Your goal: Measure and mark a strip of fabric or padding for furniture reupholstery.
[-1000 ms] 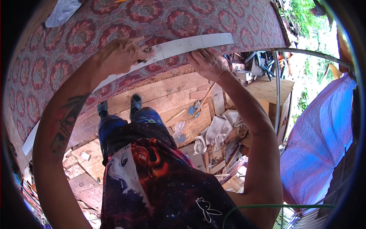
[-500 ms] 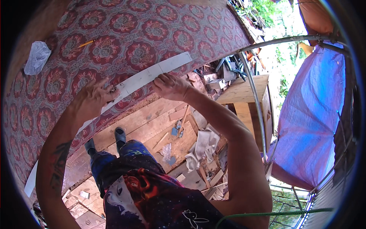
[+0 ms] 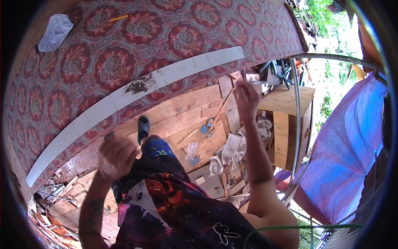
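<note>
A long white strip with thin cross lines lies in a curve along the near edge of the flower-patterned cloth surface. A dark, rough patch marks its middle. My left hand is off the strip, above the floor near my legs, its fingers loosely bent and apart, slightly blurred, with nothing seen in them. My right hand is raised past the cloth's near edge, below the strip's right end. Its fingers are curled closed, and whatever they may hold is hidden.
A yellow pencil and a crumpled clear plastic bag lie on the cloth. Wood scraps, a thin stick and a pale rag litter the plank floor. A wooden cabinet, metal pole and blue tarp are at right.
Both hands have left the white strip: my left has moved down toward my body, my right out to the right. The strip's dark patch is now uncovered. My view has shifted.
</note>
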{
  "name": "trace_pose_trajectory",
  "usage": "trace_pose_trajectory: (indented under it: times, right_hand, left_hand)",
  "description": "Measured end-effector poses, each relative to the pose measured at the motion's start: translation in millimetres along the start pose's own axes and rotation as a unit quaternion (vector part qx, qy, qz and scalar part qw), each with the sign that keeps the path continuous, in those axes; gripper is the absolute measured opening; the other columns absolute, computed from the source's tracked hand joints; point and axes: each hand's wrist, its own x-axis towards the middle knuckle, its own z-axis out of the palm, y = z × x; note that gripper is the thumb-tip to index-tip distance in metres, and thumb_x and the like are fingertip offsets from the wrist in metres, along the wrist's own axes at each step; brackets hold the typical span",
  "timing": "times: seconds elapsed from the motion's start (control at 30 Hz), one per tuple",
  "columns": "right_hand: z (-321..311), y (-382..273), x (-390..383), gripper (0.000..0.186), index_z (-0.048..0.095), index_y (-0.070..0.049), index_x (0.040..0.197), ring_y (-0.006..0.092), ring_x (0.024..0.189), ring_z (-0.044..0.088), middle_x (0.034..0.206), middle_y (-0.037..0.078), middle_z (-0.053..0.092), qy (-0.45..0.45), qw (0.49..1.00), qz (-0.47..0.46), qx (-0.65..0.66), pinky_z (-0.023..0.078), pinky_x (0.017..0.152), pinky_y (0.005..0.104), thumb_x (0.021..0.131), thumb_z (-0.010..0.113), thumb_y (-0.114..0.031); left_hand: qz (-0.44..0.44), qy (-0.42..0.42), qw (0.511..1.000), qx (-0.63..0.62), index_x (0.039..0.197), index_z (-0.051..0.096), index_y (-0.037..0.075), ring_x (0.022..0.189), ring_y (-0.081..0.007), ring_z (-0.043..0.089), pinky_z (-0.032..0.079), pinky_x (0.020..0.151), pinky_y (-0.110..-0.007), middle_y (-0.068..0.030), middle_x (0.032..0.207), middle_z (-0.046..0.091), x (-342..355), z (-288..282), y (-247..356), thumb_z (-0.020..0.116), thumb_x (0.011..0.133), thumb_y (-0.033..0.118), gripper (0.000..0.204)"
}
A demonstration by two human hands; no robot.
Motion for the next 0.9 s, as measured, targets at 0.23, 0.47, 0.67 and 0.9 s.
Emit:
trace_pose_trajectory:
  times: [0.23,0.47,0.67,0.9]
  right_hand:
    - [127.1,-19.7,-180.7,0.022,0.063,-0.002,0.093,0.0248,0.086,0.065,0.092,0.012,0.066,-0.203,0.618,0.507,0.566,0.054,0.084,0.0406,0.099,0.050,-0.019]
    - [152.1,-59.6,-202.4,0.011,0.061,0.001,0.097,0.0267,0.085,0.067,0.093,0.014,0.064,-0.497,0.533,0.474,0.495,0.058,0.079,0.0403,0.091,0.053,-0.004]
    - [152.0,-86.8,-163.8,0.016,0.061,0.004,0.095,0.0243,0.073,0.065,0.089,0.016,0.065,-0.539,0.639,0.373,0.403,0.054,0.067,0.0346,0.095,0.056,-0.011]
    - [135.7,-138.0,-120.2,0.012,0.063,-0.001,0.093,0.0076,0.063,0.050,0.077,0.002,0.059,-0.579,0.715,0.253,0.300,0.039,0.056,0.0247,0.094,0.067,-0.012]
  left_hand:
    - [-0.509,-0.020,0.857,-0.077,0.126,0.065,0.001,0.112,-0.0347,0.064,0.053,0.085,-0.043,-0.0200,0.117,0.069,-263.2,88.7,-221.8,0.050,0.105,0.043,0.049]
    - [-0.656,-0.025,0.740,-0.145,0.126,0.065,0.001,0.107,-0.0305,0.064,0.052,0.081,-0.040,-0.0174,0.114,0.069,-335.0,133.9,-291.5,0.051,0.104,0.046,0.051]
    - [-0.662,-0.014,0.734,-0.148,0.126,0.065,0.002,0.103,-0.0269,0.064,0.052,0.077,-0.038,-0.0152,0.111,0.069,-311.7,126.7,-271.3,0.053,0.103,0.048,0.053]
    - [-0.664,0.005,0.728,-0.171,0.126,0.065,0.003,0.098,-0.0227,0.063,0.052,0.072,-0.036,-0.0127,0.108,0.069,-297.2,110.2,-257.6,0.054,0.101,0.052,0.056]
